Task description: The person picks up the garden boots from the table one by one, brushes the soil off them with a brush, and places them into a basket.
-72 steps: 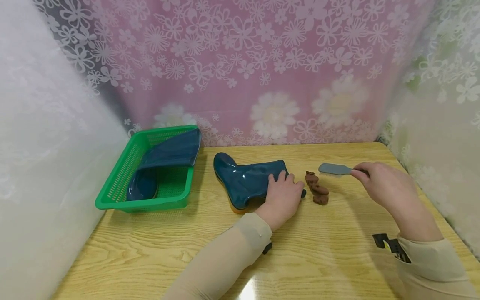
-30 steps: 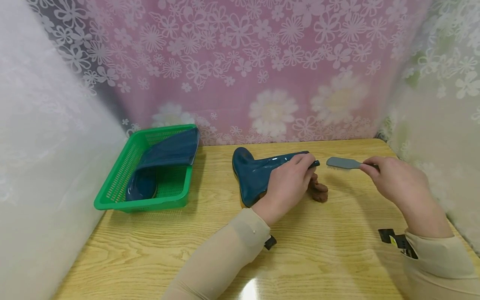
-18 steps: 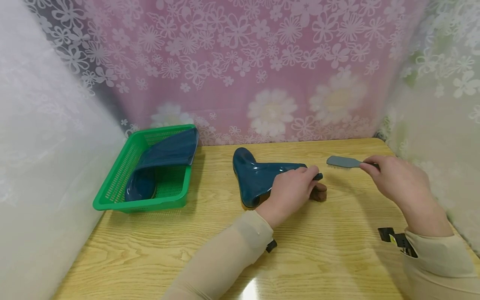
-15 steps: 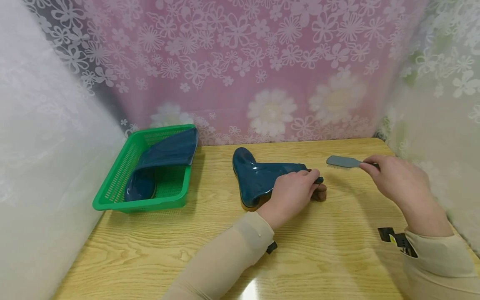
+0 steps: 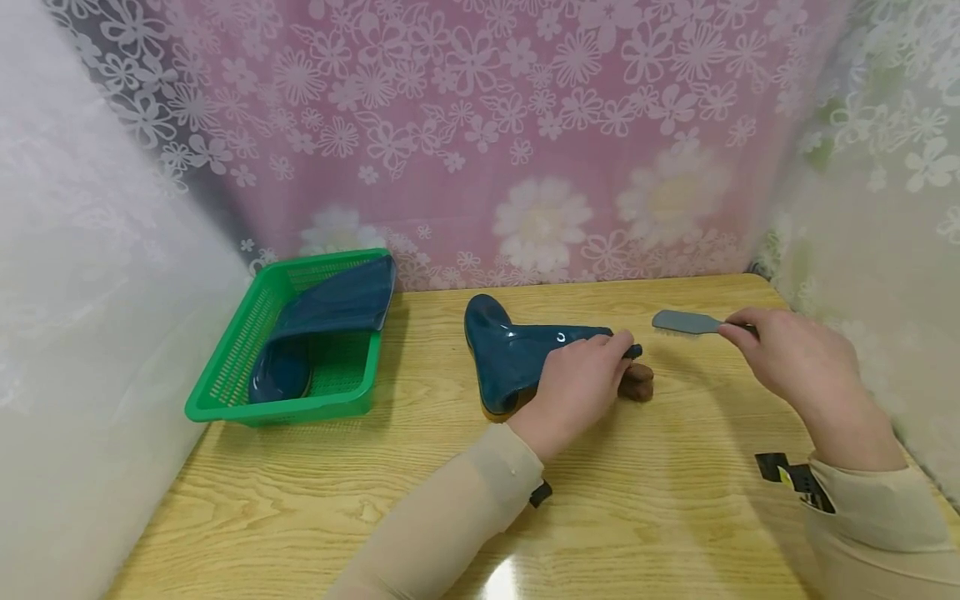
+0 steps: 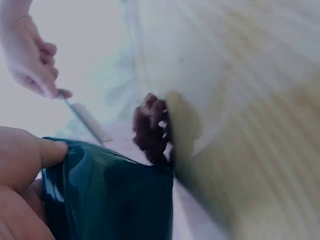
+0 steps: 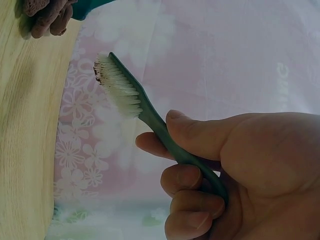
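A dark teal rubber boot [image 5: 517, 354] lies on its side on the wooden table, toe to the far left and opening to the right. My left hand [image 5: 577, 387] grips the rim of its shaft; the left wrist view shows the thumb pressed on the shaft [image 6: 120, 195]. Just past the opening is a brown, clay-like lump [image 5: 637, 383], partly hidden by that hand. My right hand [image 5: 798, 375] holds a grey scrubbing brush [image 5: 686, 322] by its handle, raised right of the boot. In the right wrist view its pale bristles [image 7: 117, 87] carry brown smears at the tip.
A green plastic basket [image 5: 311, 408] stands at the left of the table with another dark blue boot [image 5: 330, 304] in it, its shaft leaning over the rim. A pink flowered curtain [image 5: 465, 150] hangs along the back edge. Pale sheets flank both sides.
The boot has moved right, toward the brown lump, and my left hand has gone from resting on the shaft to gripping its rim. The brush has shifted slightly right and up.
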Available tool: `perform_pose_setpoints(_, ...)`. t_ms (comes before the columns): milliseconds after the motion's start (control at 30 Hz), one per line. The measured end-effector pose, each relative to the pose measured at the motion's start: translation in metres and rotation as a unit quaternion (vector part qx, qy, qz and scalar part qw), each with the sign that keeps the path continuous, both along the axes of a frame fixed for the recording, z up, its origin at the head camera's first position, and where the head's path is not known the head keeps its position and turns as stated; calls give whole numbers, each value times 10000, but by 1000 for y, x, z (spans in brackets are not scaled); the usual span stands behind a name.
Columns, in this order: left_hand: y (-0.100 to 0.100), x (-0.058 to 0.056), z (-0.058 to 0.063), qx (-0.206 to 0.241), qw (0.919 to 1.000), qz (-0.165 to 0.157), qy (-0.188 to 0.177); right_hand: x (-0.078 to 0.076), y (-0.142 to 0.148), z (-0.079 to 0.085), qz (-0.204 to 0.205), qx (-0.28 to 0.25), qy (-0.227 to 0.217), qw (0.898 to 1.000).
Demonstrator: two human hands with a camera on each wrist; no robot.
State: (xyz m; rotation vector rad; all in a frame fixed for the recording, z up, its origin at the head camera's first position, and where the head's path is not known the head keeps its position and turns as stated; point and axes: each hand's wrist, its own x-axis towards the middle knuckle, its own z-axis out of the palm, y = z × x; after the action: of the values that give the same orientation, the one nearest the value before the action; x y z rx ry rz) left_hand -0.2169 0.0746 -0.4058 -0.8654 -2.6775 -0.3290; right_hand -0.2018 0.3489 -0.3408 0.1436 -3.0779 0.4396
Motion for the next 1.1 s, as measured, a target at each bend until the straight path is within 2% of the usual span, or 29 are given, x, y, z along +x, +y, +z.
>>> perform_pose_setpoints(200, -13, -3, 19, 961, 9951, 247, -30, 0, 0, 0, -8, -15, -53, 10000)
perform_pose_setpoints(433, -32, -8, 36, 1971, 9795, 424, -36, -1, -1, -1, -16, -28, -87, 10000)
perform_pose_setpoints(533, -37, -9, 37, 1981, 9793, 408, 94, -1, -1, -1, -2, -26, -85, 10000)
perform_pose_setpoints(667, -37, -7, 33, 1725, 9843, 276, 268, -1, -1, -2, 13, -27, -85, 10000)
perform_pose_setpoints(900, -30, -7, 24, 1415, 9896, 137, 213, 1, -1, -2, -12, -36, -119, 9999)
perform_pose_setpoints(1000, -31, -7, 25, 1437, 9891, 146, 277, 1, -2, -1, -27, -55, -148, 9999)
perform_pose_setpoints(1100, -34, -9, 30, 1652, 9855, 214, 313, 1, -2, 0, -14, -70, -127, 9999)
